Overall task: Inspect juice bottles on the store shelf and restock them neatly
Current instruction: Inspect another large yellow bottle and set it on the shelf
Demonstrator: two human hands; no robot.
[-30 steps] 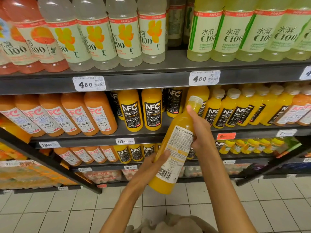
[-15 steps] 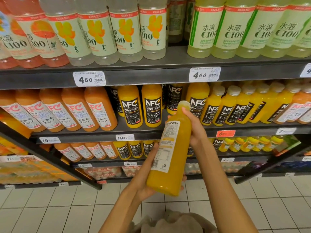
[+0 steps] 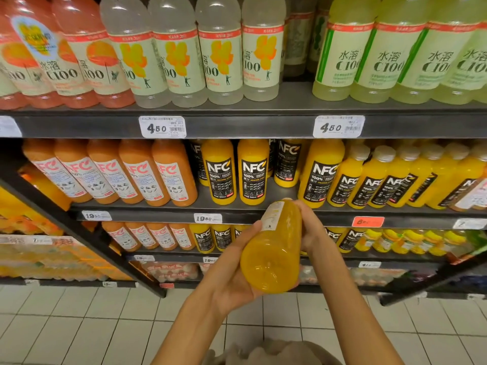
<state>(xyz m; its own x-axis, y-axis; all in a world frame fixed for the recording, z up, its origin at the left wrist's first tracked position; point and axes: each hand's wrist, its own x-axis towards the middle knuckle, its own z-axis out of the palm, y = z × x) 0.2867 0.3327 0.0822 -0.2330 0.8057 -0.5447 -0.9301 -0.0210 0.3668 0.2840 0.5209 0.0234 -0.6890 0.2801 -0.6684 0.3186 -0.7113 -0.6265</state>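
I hold a yellow NFC orange juice bottle [image 3: 274, 248] in front of the middle shelf, tipped so its base faces me and its neck points at the shelf. My left hand [image 3: 234, 275] cups the lower body from the left and below. My right hand [image 3: 311, 227] grips the upper part near the neck. On the middle shelf [image 3: 263, 210] stand two large NFC orange bottles [image 3: 235, 172], then a gap with bottles set further back, then another large NFC bottle [image 3: 320, 173].
Orange-red NFC bottles [image 3: 110, 172] fill the middle shelf's left, small NFC bottles [image 3: 382, 177] its right. C100 bottles [image 3: 218, 56] line the top shelf. A lower shelf [image 3: 210, 259] holds more juice. White floor tiles [image 3: 79, 325] lie below.
The bottle has tilted from nearly upright, label toward me, to base toward me and neck toward the shelf. The shelves look closer now.
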